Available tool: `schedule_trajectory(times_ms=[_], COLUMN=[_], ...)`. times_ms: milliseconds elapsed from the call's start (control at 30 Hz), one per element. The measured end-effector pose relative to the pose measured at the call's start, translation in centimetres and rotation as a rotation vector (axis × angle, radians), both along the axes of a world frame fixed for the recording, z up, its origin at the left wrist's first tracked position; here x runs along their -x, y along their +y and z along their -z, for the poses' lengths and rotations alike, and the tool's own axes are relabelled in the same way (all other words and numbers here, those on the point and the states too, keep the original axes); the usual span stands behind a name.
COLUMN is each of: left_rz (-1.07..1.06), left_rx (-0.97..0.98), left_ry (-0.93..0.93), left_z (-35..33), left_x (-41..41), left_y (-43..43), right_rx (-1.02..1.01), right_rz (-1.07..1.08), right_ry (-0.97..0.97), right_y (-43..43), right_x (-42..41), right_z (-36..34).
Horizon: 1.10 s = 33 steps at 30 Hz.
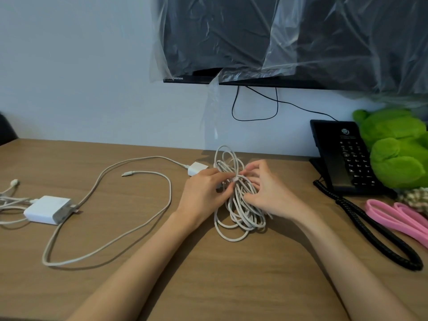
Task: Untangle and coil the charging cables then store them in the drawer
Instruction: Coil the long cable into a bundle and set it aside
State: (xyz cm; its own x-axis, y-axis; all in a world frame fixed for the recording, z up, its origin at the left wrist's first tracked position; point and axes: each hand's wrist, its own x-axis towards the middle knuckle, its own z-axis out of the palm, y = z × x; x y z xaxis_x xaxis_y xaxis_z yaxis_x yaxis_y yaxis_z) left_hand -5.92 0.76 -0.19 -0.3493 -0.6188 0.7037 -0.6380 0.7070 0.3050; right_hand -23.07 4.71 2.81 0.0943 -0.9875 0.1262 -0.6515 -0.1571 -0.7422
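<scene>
A coil of white charging cable [238, 218] lies on the wooden desk [208, 274], cinched at its middle by a small white tie. My left hand [203, 191] pinches the bundle at that tie from the left. My right hand [266, 188] holds the loops from the right, fingers curled round the strands. A second, loose white cable [111, 242] sprawls over the desk's left half, running from a small white plug [196, 169] behind my left hand. A white charger block [47, 209] with more cables sits at the far left.
A black desk phone [345, 158] with a coiled black cord [379, 237] stands at the right, next to a green plush toy [396, 144] and a pink cable [398, 218]. A plastic-covered monitor [289, 38] hangs on the wall above. No drawer is in view.
</scene>
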Motion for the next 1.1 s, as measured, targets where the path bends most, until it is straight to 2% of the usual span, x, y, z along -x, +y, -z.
schedule_trajectory(times_ms=[100,233,333,533,667,767,967,1100], left_rz=[-0.063,-0.081,-0.027,0.129,0.183,0.207,0.258,0.265], left_rx=[0.051,0.019,-0.121,-0.406,-0.535,-0.557,-0.642,-0.631], left_ry=[-0.036,-0.016,0.059,0.145,0.242,0.259,0.294,0.213], left_z=[-0.1,-0.4,-0.8,-1.0,-0.9,-1.0,-0.8,-1.0], left_x=[0.1,-0.1,-0.6,-1.6,-2.2,-2.2,-2.2,-2.4], left_y=[0.0,-0.1,-0.3,-1.7,-2.2,-2.2,-2.3,-1.9], right_rx=[-0.025,-0.069,-0.034,-0.006,-0.056,-0.073,0.046,0.155], right_rz=[-0.027,-0.044,0.024,0.122,0.149,0.210,0.365,0.291], right_ry=[0.015,0.043,0.132,0.132,0.175,0.173,0.275,0.188], right_y=[0.3,0.6,0.8,0.7,0.3,-0.1,-1.0,-1.3], right_x=[-0.1,-0.4,-1.4,-3.1,-3.0,-4.0,-5.5,-4.7], right_z=[-0.3,-0.5,0.0,0.8,0.8,1.2,2.4,2.6])
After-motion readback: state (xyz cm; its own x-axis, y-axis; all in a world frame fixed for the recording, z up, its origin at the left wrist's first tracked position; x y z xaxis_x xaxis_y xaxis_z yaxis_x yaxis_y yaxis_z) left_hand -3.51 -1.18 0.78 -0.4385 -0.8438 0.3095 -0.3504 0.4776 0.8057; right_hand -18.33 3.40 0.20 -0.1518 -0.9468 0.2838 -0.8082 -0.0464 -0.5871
